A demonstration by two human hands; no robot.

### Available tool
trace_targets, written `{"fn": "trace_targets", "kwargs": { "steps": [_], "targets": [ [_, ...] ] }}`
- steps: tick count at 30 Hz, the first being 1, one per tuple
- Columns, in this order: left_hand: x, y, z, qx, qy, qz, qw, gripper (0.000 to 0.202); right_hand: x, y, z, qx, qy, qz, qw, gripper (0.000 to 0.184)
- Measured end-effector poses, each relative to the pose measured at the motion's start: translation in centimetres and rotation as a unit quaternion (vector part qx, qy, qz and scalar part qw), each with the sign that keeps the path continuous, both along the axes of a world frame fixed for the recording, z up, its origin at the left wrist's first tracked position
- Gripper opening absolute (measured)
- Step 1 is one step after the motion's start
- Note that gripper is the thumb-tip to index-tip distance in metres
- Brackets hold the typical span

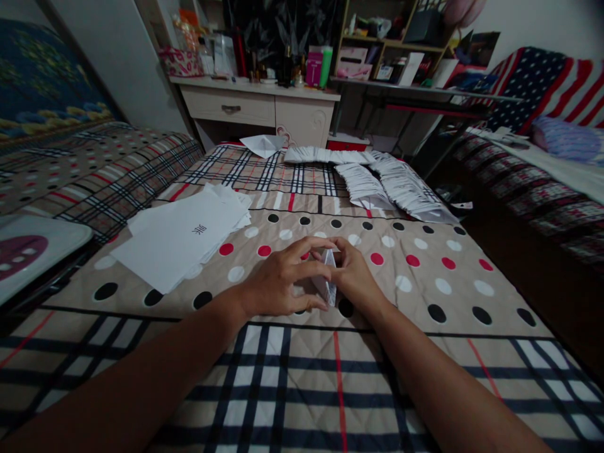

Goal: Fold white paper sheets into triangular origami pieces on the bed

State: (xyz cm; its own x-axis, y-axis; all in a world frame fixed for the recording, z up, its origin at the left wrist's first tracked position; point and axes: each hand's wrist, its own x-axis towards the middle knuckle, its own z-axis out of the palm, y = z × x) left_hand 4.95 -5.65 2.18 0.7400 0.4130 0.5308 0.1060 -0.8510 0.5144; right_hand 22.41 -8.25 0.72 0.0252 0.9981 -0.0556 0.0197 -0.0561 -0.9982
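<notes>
Between both hands, just above the dotted bedspread, stands a small folded piece of white paper (330, 290) with a pointed, triangular shape. My left hand (290, 274) grips it from the left, its thumb low near the paper's bottom edge. From the right, my right hand (352, 270) pinches the same paper, and the fingertips of both hands meet near its top. Part of the paper is hidden behind the fingers. Left of my hands lies a loose stack of white paper sheets (165, 242), the top one bearing a small black printed character.
Long rows of packed folded paper pieces (408, 185) lie at the bed's far right. A single folded white paper (263, 146) sits at the far edge. A patterned bedspread (302, 390) covers the bed. Behind it are a white dresser (226, 104) and a shelf unit (391, 44).
</notes>
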Motion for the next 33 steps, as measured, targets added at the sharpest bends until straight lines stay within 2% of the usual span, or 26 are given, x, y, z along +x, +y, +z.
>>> {"fn": "trace_targets", "kwargs": {
  "steps": [3,6,11,17,21,23,28,33],
  "targets": [
    [0.1,0.0,0.0,-0.001,0.005,0.015,1.000,0.028,0.2,0.0,-0.1,0.012,0.002,0.018,1.000,0.042],
    [0.2,0.1,-0.1,-0.026,-0.025,0.057,0.998,0.026,0.4,-0.2,0.0,0.015,0.012,0.023,1.000,0.041],
    [0.7,0.2,-0.3,-0.130,-0.063,0.125,0.982,0.029,0.3,-0.5,0.1,0.010,0.028,0.018,0.999,0.031],
    [1.3,0.4,-1.1,-0.312,-0.138,0.166,0.925,0.036,0.4,-0.7,-0.1,0.024,0.026,0.033,0.999,0.026],
    [1.4,0.8,-1.7,-0.373,-0.182,0.185,0.891,0.041,0.4,-1.0,0.1,0.035,0.024,0.044,0.998,0.032],
    [1.4,1.0,-1.7,-0.383,-0.193,0.190,0.883,0.040,0.3,-1.1,0.2,0.048,0.020,0.050,0.997,0.034],
    [1.4,1.0,-1.6,-0.359,-0.212,0.214,0.883,0.034,-0.1,-1.3,0.2,0.055,0.039,0.070,0.995,0.033],
    [1.4,0.8,-1.5,-0.354,-0.213,0.231,0.881,0.028,-0.4,-1.5,0.1,0.075,0.044,0.041,0.995,0.035]
  ]
}}
